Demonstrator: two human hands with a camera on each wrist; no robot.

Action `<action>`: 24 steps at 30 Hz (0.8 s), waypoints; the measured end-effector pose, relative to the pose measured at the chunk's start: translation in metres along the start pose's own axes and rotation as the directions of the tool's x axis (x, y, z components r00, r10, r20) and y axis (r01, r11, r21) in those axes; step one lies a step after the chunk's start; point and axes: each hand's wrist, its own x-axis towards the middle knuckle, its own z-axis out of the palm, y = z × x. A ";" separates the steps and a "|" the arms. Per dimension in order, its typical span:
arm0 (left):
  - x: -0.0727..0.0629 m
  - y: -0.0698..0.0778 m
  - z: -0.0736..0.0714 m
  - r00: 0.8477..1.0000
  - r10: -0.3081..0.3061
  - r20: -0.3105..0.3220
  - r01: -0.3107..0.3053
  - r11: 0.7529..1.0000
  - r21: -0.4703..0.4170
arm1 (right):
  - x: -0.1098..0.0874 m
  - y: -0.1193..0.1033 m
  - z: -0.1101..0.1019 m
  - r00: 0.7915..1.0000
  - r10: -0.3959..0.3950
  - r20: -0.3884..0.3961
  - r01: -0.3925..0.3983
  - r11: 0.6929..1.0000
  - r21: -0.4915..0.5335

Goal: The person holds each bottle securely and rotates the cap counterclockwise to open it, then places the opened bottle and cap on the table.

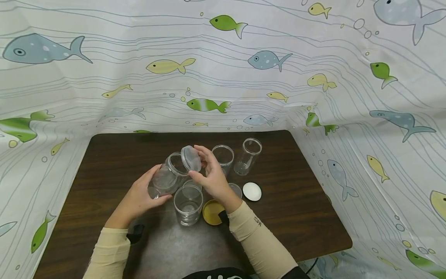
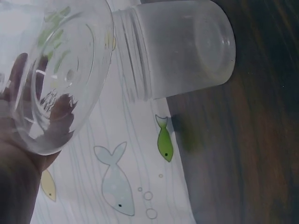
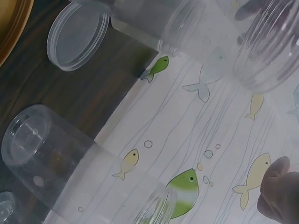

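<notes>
My left hand (image 1: 136, 197) grips a clear jar (image 1: 165, 179) above the table, tilted with its mouth up and to the right. Fingers show through the round base of this jar (image 2: 70, 74) in the left wrist view. Between thumb and fingers, my right hand (image 1: 215, 180) pinches a translucent lid (image 1: 191, 158) at the jar's mouth. The lid stands at a slant to the rim; the head view does not show whether they touch. Below the hands stands another clear jar (image 1: 188, 205), upright, with a further one partly hidden behind it.
A wide clear jar (image 1: 223, 155) and a tall narrow one (image 1: 247, 157) stand beyond the right hand. Near the right forearm lie a gold lid (image 1: 211, 213), a clear lid (image 3: 78, 35) and a white lid (image 1: 252, 192). A fish-patterned sheet borders the dark wooden table (image 1: 292, 201).
</notes>
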 end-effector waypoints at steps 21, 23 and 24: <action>-0.007 -0.014 0.006 0.998 0.025 -0.058 -0.024 0.999 0.022 | -0.004 0.005 -0.020 0.997 0.060 -0.055 -0.059 0.998 0.029; -0.008 -0.014 0.006 0.999 0.016 -0.043 -0.016 1.000 0.004 | -0.004 0.006 -0.021 0.996 0.065 -0.063 -0.063 0.997 0.036; -0.008 -0.015 0.006 0.999 0.016 -0.039 -0.016 1.000 -0.002 | -0.004 0.007 -0.022 0.996 0.066 -0.066 -0.064 0.997 0.036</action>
